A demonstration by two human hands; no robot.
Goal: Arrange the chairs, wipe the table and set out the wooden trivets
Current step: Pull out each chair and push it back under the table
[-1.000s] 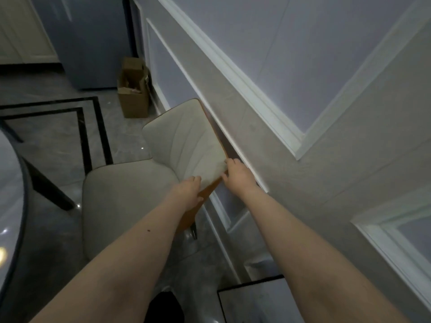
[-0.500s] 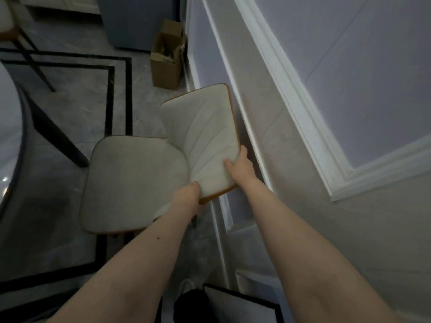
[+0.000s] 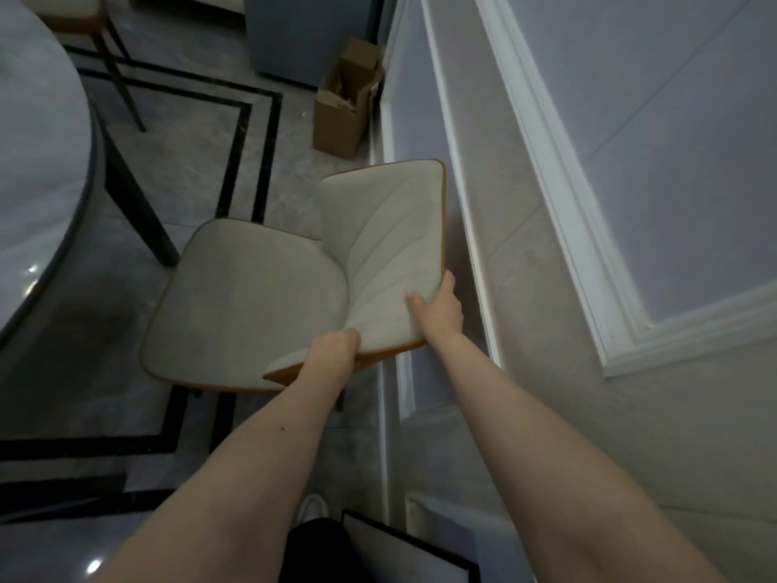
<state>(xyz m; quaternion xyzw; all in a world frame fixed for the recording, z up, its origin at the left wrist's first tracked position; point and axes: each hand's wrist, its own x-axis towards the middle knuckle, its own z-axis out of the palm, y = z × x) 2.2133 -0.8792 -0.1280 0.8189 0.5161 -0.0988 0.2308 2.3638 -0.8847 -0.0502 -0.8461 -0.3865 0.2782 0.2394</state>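
Both hands on the backrest of the cream upholstered chair with orange-brown wooden edging (image 3: 252, 305). Left hand (image 3: 332, 351) is curled over the top edge of the backrest near its left corner, gripping it. Right hand (image 3: 439, 309) clamps the right corner, thumb on the padded front, fingers wrapped behind. Chair stands on the grey marble floor with black inlay lines (image 3: 189, 162), backrest just beside the panelled grey wall with white moulding (image 3: 546, 204), seat facing the round grey marble table (image 3: 38, 162) at left. Brown cardboard box (image 3: 344, 107) sits open against the wall further back. Second chair (image 3: 84, 14) partly visible top left, behind the table.
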